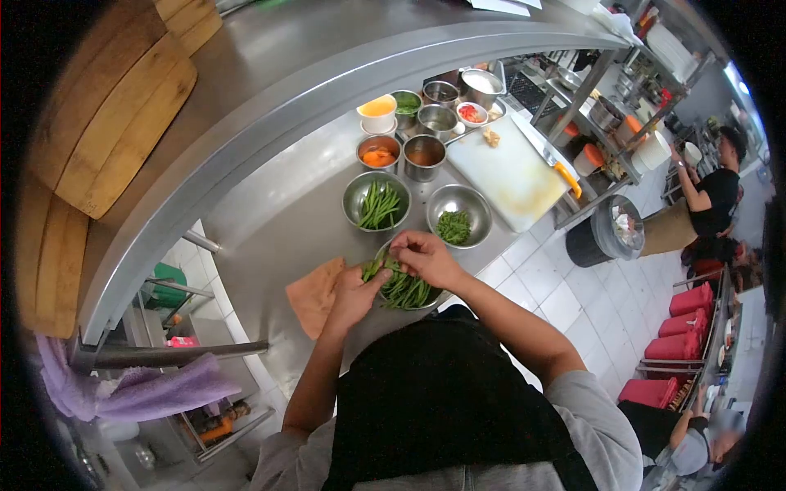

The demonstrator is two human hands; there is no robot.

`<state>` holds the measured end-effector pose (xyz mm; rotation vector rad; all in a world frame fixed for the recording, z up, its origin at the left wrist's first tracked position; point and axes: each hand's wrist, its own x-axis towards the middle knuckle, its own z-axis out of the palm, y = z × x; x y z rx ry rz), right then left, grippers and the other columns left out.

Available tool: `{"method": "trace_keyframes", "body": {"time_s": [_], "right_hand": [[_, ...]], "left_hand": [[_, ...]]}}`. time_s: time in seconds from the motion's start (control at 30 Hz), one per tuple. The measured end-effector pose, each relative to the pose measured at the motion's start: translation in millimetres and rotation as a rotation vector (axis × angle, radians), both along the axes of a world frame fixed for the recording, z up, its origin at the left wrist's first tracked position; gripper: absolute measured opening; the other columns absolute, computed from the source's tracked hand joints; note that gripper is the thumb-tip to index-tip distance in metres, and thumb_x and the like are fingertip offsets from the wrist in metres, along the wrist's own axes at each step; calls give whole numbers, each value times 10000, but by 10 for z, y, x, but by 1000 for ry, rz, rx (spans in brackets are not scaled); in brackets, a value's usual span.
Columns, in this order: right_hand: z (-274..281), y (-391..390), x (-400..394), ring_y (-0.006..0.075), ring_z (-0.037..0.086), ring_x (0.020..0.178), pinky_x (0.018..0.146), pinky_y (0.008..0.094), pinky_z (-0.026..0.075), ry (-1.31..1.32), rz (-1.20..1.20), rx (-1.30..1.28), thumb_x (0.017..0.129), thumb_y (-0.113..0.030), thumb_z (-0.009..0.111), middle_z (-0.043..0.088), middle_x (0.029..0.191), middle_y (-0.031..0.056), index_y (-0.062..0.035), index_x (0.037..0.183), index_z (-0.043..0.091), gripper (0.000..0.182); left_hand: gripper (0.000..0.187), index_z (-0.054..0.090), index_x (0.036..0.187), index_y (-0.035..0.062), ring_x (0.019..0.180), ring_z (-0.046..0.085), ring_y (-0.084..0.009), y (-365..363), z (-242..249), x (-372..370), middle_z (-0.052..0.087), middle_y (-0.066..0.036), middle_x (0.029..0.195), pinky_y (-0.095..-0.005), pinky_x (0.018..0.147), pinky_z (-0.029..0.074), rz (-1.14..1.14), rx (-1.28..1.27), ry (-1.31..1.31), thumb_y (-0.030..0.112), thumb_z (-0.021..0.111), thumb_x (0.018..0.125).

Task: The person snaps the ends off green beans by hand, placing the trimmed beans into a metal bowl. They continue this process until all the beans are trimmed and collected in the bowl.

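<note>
My left hand (356,293) is closed around several green beans (377,266). My right hand (427,258) pinches at the upper end of those beans, fingertips close to the left thumb. Both hands are over a metal bowl of green beans (407,292), whose far rim they partly hide. Just beyond stand two more metal bowls. The left bowl (352,199) holds long green beans (379,204); the right bowl (458,195) holds short green pieces (453,228). An orange cloth (313,299) lies beside my left hand.
Behind the bowls stand several metal containers (424,158) and a white cutting board (499,176) with a yellow-handled knife (565,176). A steel shelf edge (270,86) curves overhead. To the right are a bin (591,237) and a person (711,196); another person (684,434) is lower right.
</note>
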<state>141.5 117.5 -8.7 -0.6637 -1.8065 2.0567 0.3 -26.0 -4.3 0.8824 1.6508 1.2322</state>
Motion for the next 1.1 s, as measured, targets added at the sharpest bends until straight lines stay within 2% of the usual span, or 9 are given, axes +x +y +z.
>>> {"method": "trace_keyframes", "body": {"time_s": [0.1, 0.27, 0.37, 0.5, 0.57, 0.67, 0.8, 0.9, 1.1], "right_hand": [[124, 17, 114, 52, 552, 685, 580, 232, 442, 16, -31, -96, 931, -86, 599, 588, 799, -25, -34, 967, 619, 66], [211, 155, 253, 172, 612, 692, 647, 386, 486, -15, 222, 1002, 871, -142, 620, 585, 724, 83, 14, 914, 604, 162], [126, 56, 190, 180, 590, 663, 626, 383, 474, 37, 4, 1116, 857, -150, 618, 562, 696, 87, 12, 898, 594, 168], [-225, 32, 17, 159, 563, 653, 592, 350, 456, -25, -289, 549, 881, -128, 580, 565, 706, 60, 9, 944, 596, 151], [-403, 141, -34, 128, 560, 677, 574, 311, 449, 111, -351, -28, 909, -94, 535, 602, 771, 36, -1, 976, 619, 142], [-118, 14, 163, 97, 575, 745, 619, 274, 466, 37, -32, -147, 930, -73, 516, 624, 854, 22, -19, 1000, 658, 167], [6, -89, 193, 128, 610, 791, 685, 290, 488, -93, 115, 65, 927, -71, 538, 650, 898, 51, -12, 1008, 677, 172], [8, -165, 148, 276, 647, 818, 755, 387, 506, 123, 191, 552, 884, -87, 612, 661, 931, 142, 8, 995, 672, 158], [112, -204, 142, 335, 638, 778, 709, 402, 506, 48, 178, 685, 816, -119, 673, 642, 890, 166, -3, 903, 656, 147]], "left_hand": [[215, 694, 1057, -2, 604, 521, -65, 85, -130, -49, 608, 4, 735, -281, 555, 442, -114, 112, 159, 191, 645, 975], [209, 677, 986, -22, 748, 558, -97, 55, -46, -119, 617, 2, 752, -310, 706, 475, -271, 89, 253, 184, 663, 957], [205, 666, 954, -21, 747, 553, -96, 80, -33, -95, 628, -5, 760, -309, 697, 473, -310, 25, 319, 184, 658, 960], [278, 658, 853, -21, 540, 532, -122, 130, 130, -18, 544, -38, 595, -317, 508, 419, -74, 25, 114, 230, 645, 971], [272, 664, 856, -8, 504, 504, -91, 99, 178, -45, 523, -12, 584, -287, 460, 391, -61, -91, -4, 235, 639, 977], [246, 656, 870, 26, 451, 410, -41, 36, 180, -87, 466, 35, 570, -231, 406, 324, 44, -10, -178, 242, 636, 985], [204, 646, 885, 41, 438, 385, -44, 47, 188, -99, 434, 51, 541, -230, 400, 317, 80, 12, -204, 218, 637, 985], [218, 644, 876, 43, 435, 385, -48, 63, 138, -92, 435, 46, 537, -232, 398, 325, 58, 35, -200, 232, 643, 985], [217, 628, 867, 40, 437, 386, -51, 83, 129, -85, 434, 45, 550, -234, 399, 324, 48, 45, -211, 219, 634, 990]]}}
